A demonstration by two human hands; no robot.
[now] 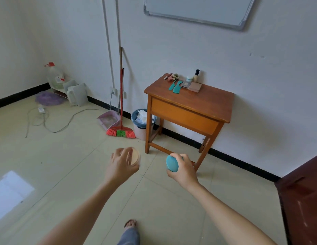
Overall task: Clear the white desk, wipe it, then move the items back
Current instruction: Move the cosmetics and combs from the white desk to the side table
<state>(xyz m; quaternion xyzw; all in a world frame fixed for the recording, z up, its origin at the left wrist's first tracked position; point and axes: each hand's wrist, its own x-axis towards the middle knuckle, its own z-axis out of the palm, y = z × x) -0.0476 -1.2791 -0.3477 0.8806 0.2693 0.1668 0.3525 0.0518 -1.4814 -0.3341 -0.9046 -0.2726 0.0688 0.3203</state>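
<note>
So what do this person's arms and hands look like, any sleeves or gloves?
Both forearms are bare as far as the frame shows: no sleeves, gloves, watch or bracelets. The left hand and right hand show no rings. Lower down: a grey trouser leg and brown sandal.

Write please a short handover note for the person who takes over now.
Left hand grips a round beige case; right hand grips a round teal case.
Wooden table by the wall holds two teal combs, a dark-capped bottle, a small jar and flat boxes.
Done: those items stand off the white desk.
Remaining: the white desk is not clearly in view, so wiping cannot be judged.
</note>
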